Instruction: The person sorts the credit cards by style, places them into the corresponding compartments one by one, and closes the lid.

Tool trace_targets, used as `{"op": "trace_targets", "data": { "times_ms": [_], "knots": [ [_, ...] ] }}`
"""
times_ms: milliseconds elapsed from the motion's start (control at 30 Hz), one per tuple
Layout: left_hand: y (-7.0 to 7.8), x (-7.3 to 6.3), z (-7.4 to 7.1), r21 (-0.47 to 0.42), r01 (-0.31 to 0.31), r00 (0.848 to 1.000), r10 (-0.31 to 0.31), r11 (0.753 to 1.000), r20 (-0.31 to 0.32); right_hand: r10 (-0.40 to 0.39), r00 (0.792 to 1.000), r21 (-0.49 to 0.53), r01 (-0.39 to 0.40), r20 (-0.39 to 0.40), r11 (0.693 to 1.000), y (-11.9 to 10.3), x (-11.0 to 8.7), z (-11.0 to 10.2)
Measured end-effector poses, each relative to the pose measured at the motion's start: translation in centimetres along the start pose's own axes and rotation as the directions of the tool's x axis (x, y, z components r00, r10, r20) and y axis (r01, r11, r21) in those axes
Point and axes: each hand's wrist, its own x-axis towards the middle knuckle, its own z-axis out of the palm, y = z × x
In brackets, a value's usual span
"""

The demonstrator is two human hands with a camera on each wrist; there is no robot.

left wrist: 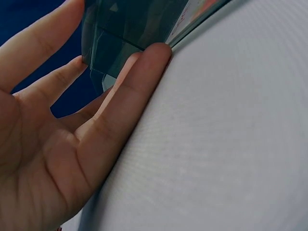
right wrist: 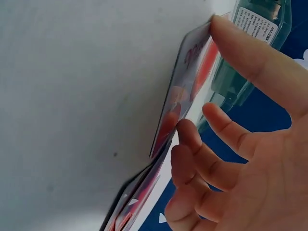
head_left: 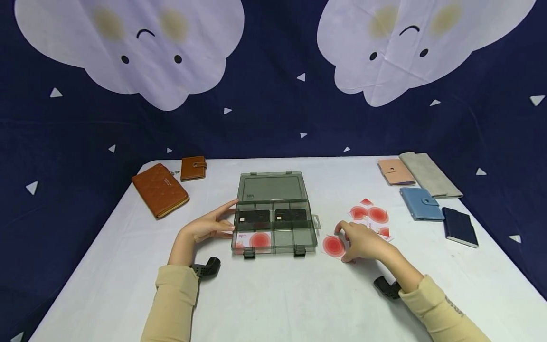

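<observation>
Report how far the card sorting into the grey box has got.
Done: the open grey box already holds two dark cards in its middle row and one red-circle card in the front left compartment.
In hand: the right hand pinches a red-circle card at the table; the left hand rests against the box's side.
Left: several loose cards lie beside the box.

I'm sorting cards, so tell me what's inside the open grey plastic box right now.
The grey box holds two black cards in its rear compartments and a white card with a red circle at front left. The front right compartment looks empty; anything beneath those cards is hidden.
</observation>
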Motion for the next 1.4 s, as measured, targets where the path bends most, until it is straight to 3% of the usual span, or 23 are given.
{"op": "trace_targets", "data": {
  "times_ms": [300, 467, 633, 800, 967, 1133, 1300, 1400],
  "knots": [
    [0.1, 0.1, -0.1, 0.009, 0.001, 1.0, -0.001, 1.0, -0.002, 0.004, 0.998, 0.042, -0.007, 0.061, 0.999, 0.3, 0.6, -0.3],
    [0.1, 0.1, -0.1, 0.014, 0.003, 1.0, -0.003, 1.0, -0.006, -0.065, 0.996, 0.227, 0.051, 0.056, 0.973, 1.0, 1.0, -1.3],
    [0.1, 0.1, -0.1, 0.015, 0.008, 1.0, -0.007, 1.0, -0.012, -0.076, 0.997, 0.38, 0.082, -0.032, 0.921, 0.8, 1.0, -3.0],
    [0.2, 0.1, -0.1, 0.013, 0.005, 1.0, -0.005, 1.0, -0.013, -0.009, 0.985, 0.441, 0.084, -0.17, 0.894, -0.4, 1.2, -4.1],
    [0.1, 0.0, -0.1, 0.01, 0.002, 1.0, -0.002, 1.0, -0.008, 0.047, 0.967, 0.521, 0.093, -0.25, 0.849, -1.9, 1.9, -4.0],
    [0.0, 0.0, -0.1, 0.013, 0.002, 1.0, -0.002, 1.0, -0.002, 0.022, 0.96, 0.558, 0.144, -0.281, 0.817, -3.3, 2.5, -3.4],
    [-0.1, 0.1, -0.1, 0.021, -0.003, 1.0, 0.003, 1.0, 0.003, -0.042, 0.967, 0.582, 0.185, -0.25, 0.792, -4.6, 3.1, -2.4],
    [-0.2, 0.1, -0.1, 0.022, -0.006, 1.0, 0.006, 1.0, 0.001, -0.06, 0.963, 0.552, 0.201, -0.262, 0.809, -5.0, 3.5, -1.6]
  ]
}}
